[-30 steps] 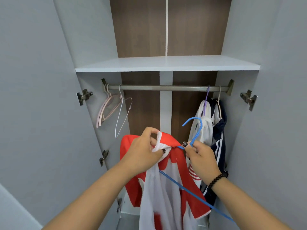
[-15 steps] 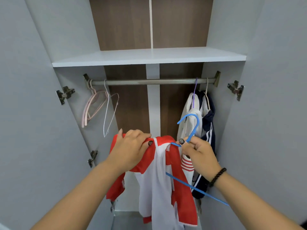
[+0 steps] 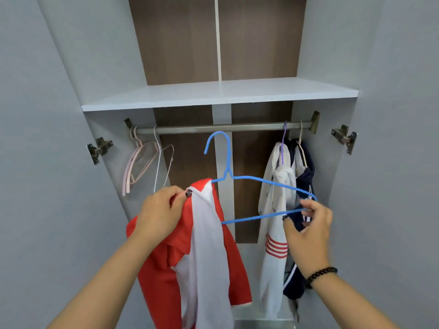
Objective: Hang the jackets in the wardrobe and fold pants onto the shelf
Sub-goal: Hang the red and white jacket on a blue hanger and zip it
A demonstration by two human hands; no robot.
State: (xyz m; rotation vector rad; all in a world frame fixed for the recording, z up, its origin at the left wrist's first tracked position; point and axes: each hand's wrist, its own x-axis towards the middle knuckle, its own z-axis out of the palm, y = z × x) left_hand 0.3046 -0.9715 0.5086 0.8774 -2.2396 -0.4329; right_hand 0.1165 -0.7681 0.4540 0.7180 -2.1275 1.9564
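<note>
step: put jacket (image 3: 202, 245) on hanger (image 3: 240, 179) | left hand (image 3: 161, 214) grips collar, right hand (image 3: 308, 229) pinches hanger's end, both under rail (image 3: 223, 127) | tip: slide free end into shoulder, then hook on rail

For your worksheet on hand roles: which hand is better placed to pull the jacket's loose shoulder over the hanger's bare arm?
Probably the left hand: it already grips the jacket at the collar. The right hand pinches the hanger at its bare end and steadies it.

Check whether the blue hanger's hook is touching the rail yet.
Apart. The head view shows the blue hanger hook curving just below the rail, with wardrobe backing visible between them.
</note>
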